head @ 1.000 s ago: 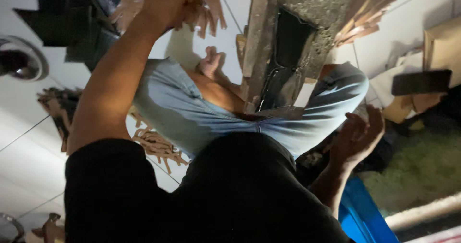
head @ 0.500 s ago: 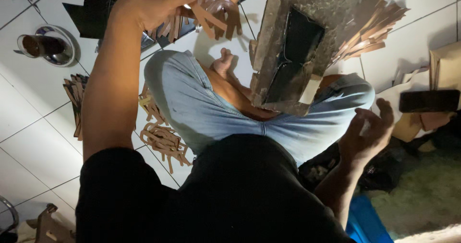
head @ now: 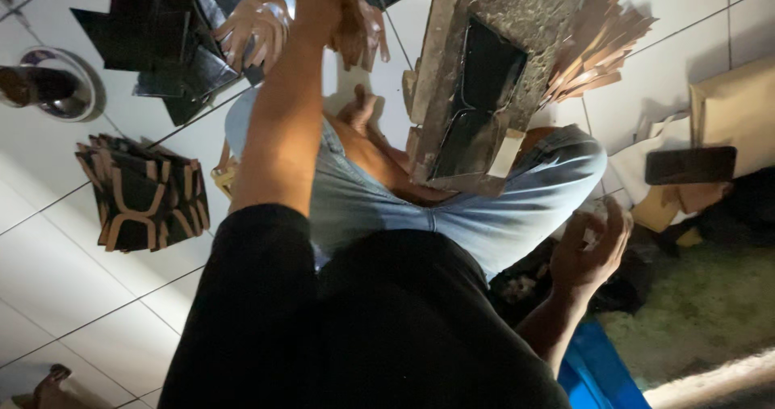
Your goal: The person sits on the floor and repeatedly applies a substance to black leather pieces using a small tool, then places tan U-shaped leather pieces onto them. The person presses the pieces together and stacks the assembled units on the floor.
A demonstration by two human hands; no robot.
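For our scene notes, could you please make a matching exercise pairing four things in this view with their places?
Things:
1. phone
2. metal cup
3. stack of cutouts
4. work board

Places:
A. far left on the tiles
B. resting on the person's lap
C. on the floor at the right
D. on the tiles left of the left arm

Pairs: 1-C, 2-A, 3-D, 4-B

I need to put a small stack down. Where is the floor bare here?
Bare white tiles lie below the stack of cut pieces, left of the person's sleeve. Another bare patch sits between the strips and the dark phone. It is crowded around the left hand, among the dark sheets.
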